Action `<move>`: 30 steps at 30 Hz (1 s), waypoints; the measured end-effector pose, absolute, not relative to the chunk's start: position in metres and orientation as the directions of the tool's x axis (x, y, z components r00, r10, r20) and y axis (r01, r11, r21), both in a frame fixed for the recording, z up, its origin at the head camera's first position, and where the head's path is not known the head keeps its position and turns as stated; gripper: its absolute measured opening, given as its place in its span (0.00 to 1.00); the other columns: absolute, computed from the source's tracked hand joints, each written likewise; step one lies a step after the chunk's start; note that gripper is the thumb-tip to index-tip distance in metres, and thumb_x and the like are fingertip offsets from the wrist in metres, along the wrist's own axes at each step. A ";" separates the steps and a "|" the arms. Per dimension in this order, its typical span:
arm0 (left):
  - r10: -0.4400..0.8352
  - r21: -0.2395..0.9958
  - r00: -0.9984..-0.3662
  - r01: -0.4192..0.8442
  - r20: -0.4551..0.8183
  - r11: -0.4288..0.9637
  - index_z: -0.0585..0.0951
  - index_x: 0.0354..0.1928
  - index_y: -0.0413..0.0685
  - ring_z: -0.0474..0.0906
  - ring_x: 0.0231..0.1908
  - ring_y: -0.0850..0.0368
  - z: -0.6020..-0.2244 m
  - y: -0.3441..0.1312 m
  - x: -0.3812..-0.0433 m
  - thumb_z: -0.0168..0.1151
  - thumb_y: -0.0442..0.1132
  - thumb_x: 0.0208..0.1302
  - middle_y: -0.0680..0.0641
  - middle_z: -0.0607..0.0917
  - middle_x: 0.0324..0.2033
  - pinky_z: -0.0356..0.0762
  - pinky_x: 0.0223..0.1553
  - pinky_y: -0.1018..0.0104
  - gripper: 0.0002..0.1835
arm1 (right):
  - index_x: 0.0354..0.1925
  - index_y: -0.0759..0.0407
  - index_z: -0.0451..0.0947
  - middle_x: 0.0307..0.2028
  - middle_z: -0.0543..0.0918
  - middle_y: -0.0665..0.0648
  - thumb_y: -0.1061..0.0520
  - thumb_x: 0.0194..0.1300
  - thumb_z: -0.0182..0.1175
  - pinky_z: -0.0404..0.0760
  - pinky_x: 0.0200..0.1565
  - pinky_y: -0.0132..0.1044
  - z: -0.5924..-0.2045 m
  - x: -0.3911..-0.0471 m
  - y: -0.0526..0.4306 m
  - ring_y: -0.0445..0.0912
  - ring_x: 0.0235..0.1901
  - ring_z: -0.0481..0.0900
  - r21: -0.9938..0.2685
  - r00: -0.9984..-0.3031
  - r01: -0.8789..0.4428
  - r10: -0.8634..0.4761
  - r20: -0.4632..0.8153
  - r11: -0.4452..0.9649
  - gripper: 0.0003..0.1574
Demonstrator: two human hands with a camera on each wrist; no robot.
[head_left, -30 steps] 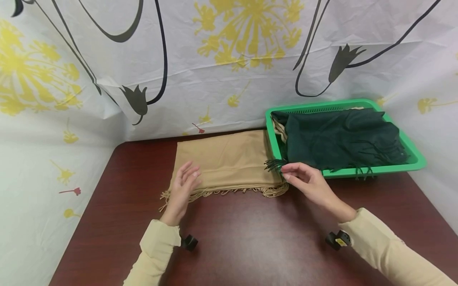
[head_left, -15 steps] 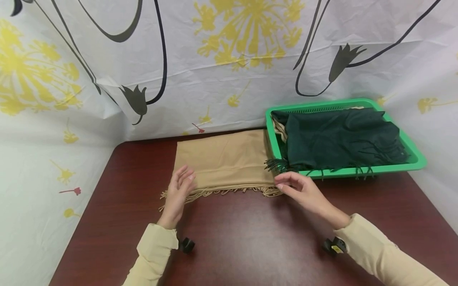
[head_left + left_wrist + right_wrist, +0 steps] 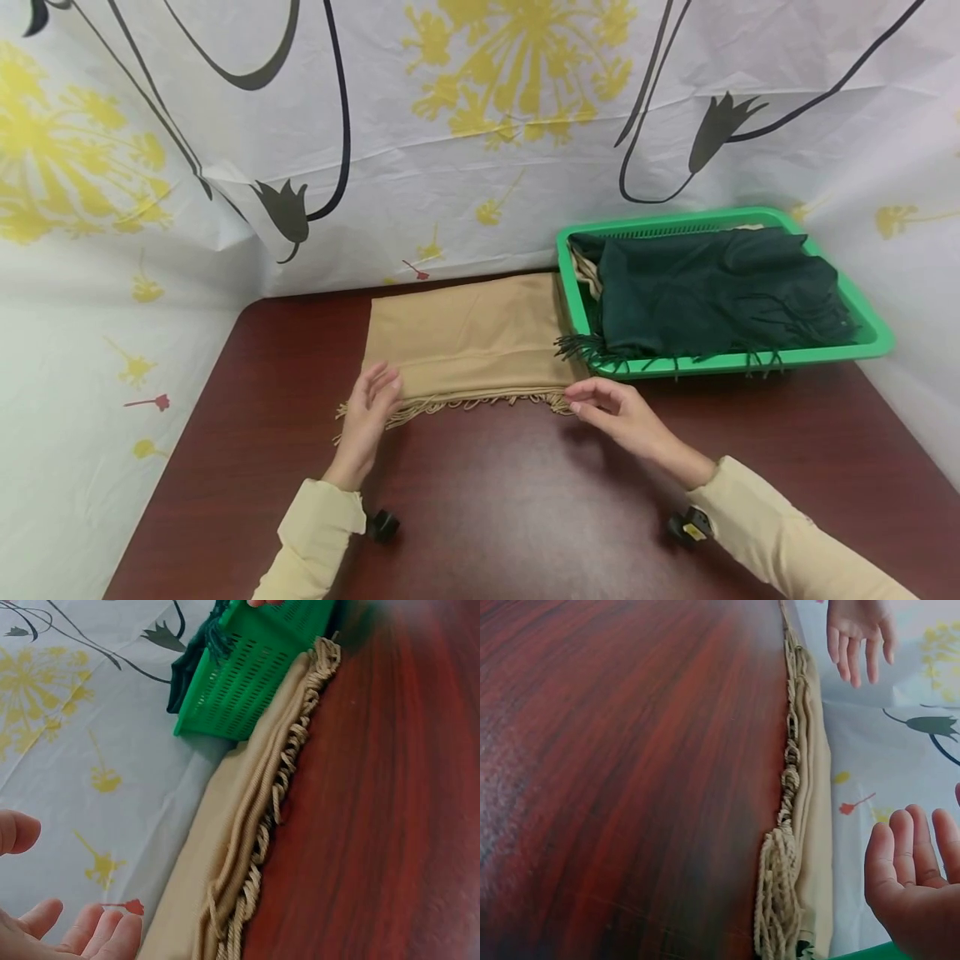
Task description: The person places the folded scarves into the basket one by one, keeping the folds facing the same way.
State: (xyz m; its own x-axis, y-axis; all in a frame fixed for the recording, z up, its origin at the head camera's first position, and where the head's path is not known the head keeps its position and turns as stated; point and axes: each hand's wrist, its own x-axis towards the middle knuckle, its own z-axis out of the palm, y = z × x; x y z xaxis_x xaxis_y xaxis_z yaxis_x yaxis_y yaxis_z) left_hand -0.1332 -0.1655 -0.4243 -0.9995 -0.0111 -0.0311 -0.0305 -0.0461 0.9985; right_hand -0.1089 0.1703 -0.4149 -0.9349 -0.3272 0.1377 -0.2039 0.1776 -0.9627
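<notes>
A tan fringed scarf (image 3: 465, 333) lies folded flat at the back of the table, its layered edge and twisted tassels toward me. Over its front left corner is my left hand (image 3: 367, 412), fingers relaxed and holding nothing. My right hand (image 3: 618, 417) hovers by the scarf's front right corner, fingers loosely bent, nothing between them. In the right wrist view both hands show above the scarf's level, the right hand (image 3: 915, 877) nearer with its fingers extended. The left wrist view shows the left fingers (image 3: 116, 934) apart from the cloth.
A green plastic basket (image 3: 750, 360) stands at the back right, against the scarf's right end. Inside it lies a dark green fringed scarf (image 3: 712, 292) over some tan cloth (image 3: 587, 271), tassels hanging over the rim. A white patterned sheet (image 3: 450, 192) rises behind the dark red table (image 3: 510, 517).
Both hands have drawn back toward me and slightly left. The right hand has moved off the basket's front left corner and the dark green tassels. Scarf and basket have stayed put.
</notes>
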 end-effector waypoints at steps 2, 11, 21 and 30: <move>-0.002 1.000 -1.000 -0.019 -0.019 -0.015 0.54 0.63 0.37 0.63 0.55 0.44 -0.434 -0.171 -0.134 0.53 0.44 0.63 0.34 0.63 0.57 0.66 0.52 0.56 0.32 | 0.43 0.75 0.72 0.40 0.76 0.71 0.66 0.60 0.55 0.76 0.35 0.31 -0.417 -0.109 0.170 0.41 0.36 0.78 -0.965 -0.938 -0.180 -0.328 0.111 0.189 0.14; -0.003 0.999 -0.999 -0.040 -0.040 0.020 0.53 0.64 0.37 0.60 0.57 0.42 -0.432 -0.177 -0.131 0.52 0.45 0.63 0.34 0.60 0.58 0.61 0.55 0.51 0.33 | 0.45 0.74 0.72 0.42 0.76 0.72 0.62 0.61 0.54 0.77 0.37 0.33 -0.427 -0.111 0.168 0.50 0.36 0.77 -0.973 -0.950 -0.072 -0.312 -0.001 0.221 0.17; -0.026 0.997 -1.000 -0.020 -0.018 0.076 0.54 0.64 0.39 0.61 0.57 0.45 -0.455 -0.192 -0.138 0.54 0.49 0.61 0.32 0.60 0.58 0.66 0.52 0.58 0.35 | 0.46 0.76 0.70 0.43 0.75 0.72 0.62 0.60 0.55 0.77 0.37 0.43 -0.433 -0.111 0.166 0.57 0.39 0.77 -0.976 -0.955 -0.020 -0.294 -0.045 0.215 0.19; -0.068 0.983 -0.995 -0.079 -0.068 0.169 0.57 0.64 0.48 0.60 0.57 0.48 -0.473 -0.205 -0.148 0.55 0.50 0.60 0.41 0.63 0.58 0.66 0.51 0.58 0.33 | 0.47 0.79 0.68 0.42 0.75 0.74 0.66 0.60 0.53 0.78 0.36 0.41 -0.438 -0.113 0.167 0.61 0.40 0.75 -0.970 -0.961 -0.020 -0.273 -0.048 0.242 0.19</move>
